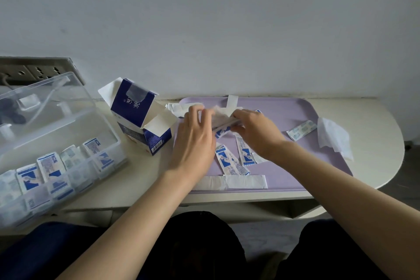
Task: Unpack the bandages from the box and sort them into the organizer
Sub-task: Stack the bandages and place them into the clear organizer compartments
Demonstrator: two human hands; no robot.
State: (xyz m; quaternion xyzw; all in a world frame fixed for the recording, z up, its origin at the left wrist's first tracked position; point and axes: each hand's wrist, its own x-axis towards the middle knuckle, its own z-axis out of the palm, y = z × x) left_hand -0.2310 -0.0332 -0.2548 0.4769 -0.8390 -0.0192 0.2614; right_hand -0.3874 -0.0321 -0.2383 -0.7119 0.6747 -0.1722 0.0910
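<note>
- Left hand (195,134): back of hand up, over the left edge of the purple mat (295,109). Fingers curled, tips closed on the left end of a small bundle of bandages (223,120); thumb hidden.
- Right hand (256,132): fingers bent and closed on the right end of the same bundle, which is held between the two hands just above the mat.
- Bundle: wrapped strips, white with blue print; count cannot be told, partly blurred.
- Loose bandages (231,161) lie on the mat near the hands, below the bundle; one more bandage (301,130) lies apart, to the right.
- Box (142,118): blue and white, flaps open, tilted, on the table (375,120) just left of the mat.
- Organizer (56,166): clear plastic, lid up, far left; near compartments hold bandages standing on edge.
- White tissue (334,138) on the mat's right edge.
</note>
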